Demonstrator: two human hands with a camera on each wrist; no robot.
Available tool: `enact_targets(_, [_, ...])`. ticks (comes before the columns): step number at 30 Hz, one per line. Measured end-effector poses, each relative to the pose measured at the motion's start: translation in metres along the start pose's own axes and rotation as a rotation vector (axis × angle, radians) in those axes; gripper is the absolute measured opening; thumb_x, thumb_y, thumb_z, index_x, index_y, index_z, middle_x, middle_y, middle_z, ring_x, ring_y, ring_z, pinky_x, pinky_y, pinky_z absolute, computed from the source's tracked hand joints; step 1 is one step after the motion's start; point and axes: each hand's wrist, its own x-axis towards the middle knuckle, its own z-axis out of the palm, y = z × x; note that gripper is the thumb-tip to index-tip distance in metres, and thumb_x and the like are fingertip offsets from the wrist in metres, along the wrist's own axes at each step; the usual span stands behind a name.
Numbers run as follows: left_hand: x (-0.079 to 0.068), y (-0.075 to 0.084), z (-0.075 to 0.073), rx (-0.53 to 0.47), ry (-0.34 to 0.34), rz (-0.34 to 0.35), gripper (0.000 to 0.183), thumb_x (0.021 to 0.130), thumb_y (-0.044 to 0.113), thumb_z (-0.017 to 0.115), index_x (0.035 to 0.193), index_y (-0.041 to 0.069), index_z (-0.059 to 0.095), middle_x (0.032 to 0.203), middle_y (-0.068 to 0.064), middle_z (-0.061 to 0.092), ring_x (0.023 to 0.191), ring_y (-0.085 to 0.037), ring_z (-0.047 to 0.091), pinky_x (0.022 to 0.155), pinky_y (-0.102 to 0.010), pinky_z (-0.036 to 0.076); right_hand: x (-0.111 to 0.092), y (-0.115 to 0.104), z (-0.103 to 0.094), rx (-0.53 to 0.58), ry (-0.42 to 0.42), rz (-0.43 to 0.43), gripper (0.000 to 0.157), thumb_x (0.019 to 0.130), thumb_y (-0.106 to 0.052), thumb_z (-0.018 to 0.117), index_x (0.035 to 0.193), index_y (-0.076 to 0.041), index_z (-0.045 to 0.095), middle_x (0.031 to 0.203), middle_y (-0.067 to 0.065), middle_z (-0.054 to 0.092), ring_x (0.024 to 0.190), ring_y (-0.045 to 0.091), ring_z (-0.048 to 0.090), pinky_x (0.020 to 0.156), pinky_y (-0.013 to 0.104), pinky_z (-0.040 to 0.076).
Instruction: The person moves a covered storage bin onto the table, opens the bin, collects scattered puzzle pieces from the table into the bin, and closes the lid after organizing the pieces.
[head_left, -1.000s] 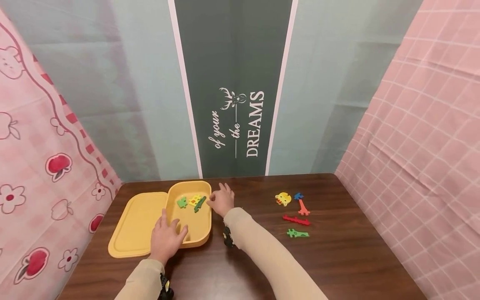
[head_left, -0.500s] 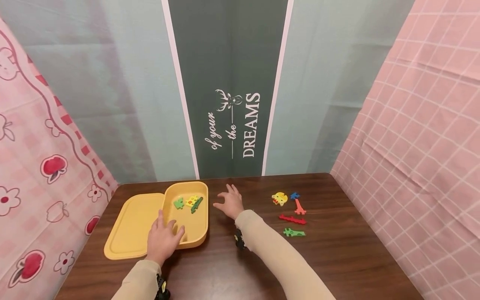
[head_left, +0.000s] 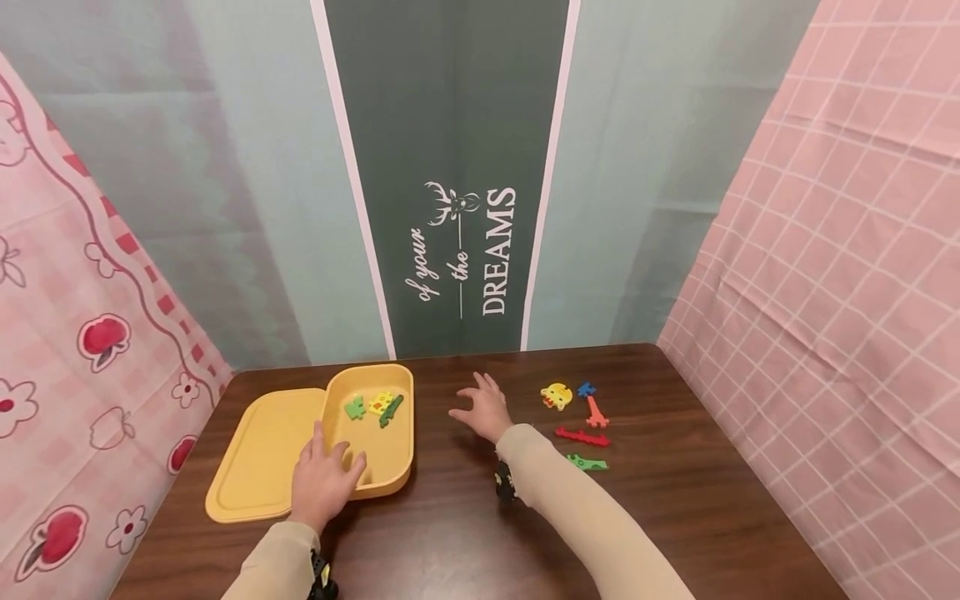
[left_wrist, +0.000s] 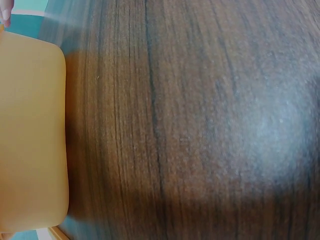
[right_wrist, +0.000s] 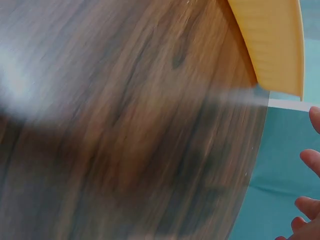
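The left hand (head_left: 324, 483) is at the 7 o'clock rim of the yellow box (head_left: 405, 462), its fingers loosely bent and widely spread; whether they touch the rim I cannot tell. The right hand (head_left: 483, 410) hovers at the box's 3 o'clock, well apart from it, thumb and fingers parted wide around bare air; the right wrist view shows its fingertips separated at 4 o'clock. Inside the box, toward 12 o'clock, lie 3 pieces: a pale green piece (head_left: 356, 407), a yellow spotted piece (head_left: 381, 402) and a dark green piece (head_left: 391, 412). The yellow lid (head_left: 258, 458) lies at the box's 9 o'clock on the brown table (head_left: 450, 550). Beyond the right hand, at 3 o'clock, 5 pieces lie loose: a yellow animal face (head_left: 557, 397), a blue piece (head_left: 587, 389), an orange piece (head_left: 597, 412), a red piece (head_left: 582, 437) and a green spotted piece (head_left: 588, 463), partly hidden by the sleeve (head_left: 592, 525). At 12 o'clock, the dark green panel (head_left: 450, 100) reads sideways "of your", "the" and "DREAMS", beside a white deer head (head_left: 467, 202).
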Motion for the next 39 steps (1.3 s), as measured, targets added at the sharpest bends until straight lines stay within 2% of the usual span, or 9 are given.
enact_targets(11, [-0.002, -0.001, -0.001, 0.007, 0.009, 0.013, 0.058, 0.092, 0.047, 0.046, 0.113, -0.005, 0.062, 0.146, -0.035, 0.011, 0.118, -0.054, 0.032, 0.092, -0.062, 0.032, -0.014, 0.032, -0.019, -0.004, 0.030, 0.064, 0.042, 0.078, -0.032, 0.075, 0.110, -0.006, 0.068, 0.142, 0.022, 0.037, 0.134, 0.040, 0.024, 0.102, 0.061, 0.022])
enact_targets(19, [-0.008, -0.006, 0.001, -0.002, -0.006, 0.008, 0.058, 0.092, 0.048, 0.045, 0.114, -0.004, 0.061, 0.146, -0.035, 0.010, 0.119, -0.054, 0.031, 0.094, -0.062, 0.030, -0.029, 0.057, -0.032, 0.000, 0.060, 0.072, 0.042, 0.078, -0.029, 0.075, 0.111, -0.003, 0.067, 0.141, 0.026, 0.037, 0.133, 0.043, 0.024, 0.102, 0.059, 0.024])
enact_targets(29, [-0.005, -0.005, 0.002, 0.004, 0.004, 0.030, 0.059, 0.092, 0.048, 0.045, 0.115, -0.004, 0.061, 0.146, -0.035, 0.010, 0.120, -0.053, 0.031, 0.095, -0.062, 0.030, -0.045, 0.093, -0.053, 0.018, 0.081, 0.128, 0.044, 0.079, -0.026, 0.074, 0.112, 0.001, 0.065, 0.141, 0.029, 0.035, 0.133, 0.046, 0.022, 0.102, 0.062, 0.022])
enact_targets(39, [-0.005, -0.005, 0.002, 0.010, 0.000, 0.030, 0.058, 0.092, 0.047, 0.045, 0.114, -0.004, 0.062, 0.146, -0.036, 0.011, 0.119, -0.053, 0.033, 0.095, -0.061, 0.030, -0.054, 0.114, -0.072, 0.001, 0.077, 0.145, 0.046, 0.081, -0.027, 0.072, 0.116, 0.001, 0.063, 0.141, 0.031, 0.033, 0.131, 0.049, 0.022, 0.101, 0.062, 0.022])
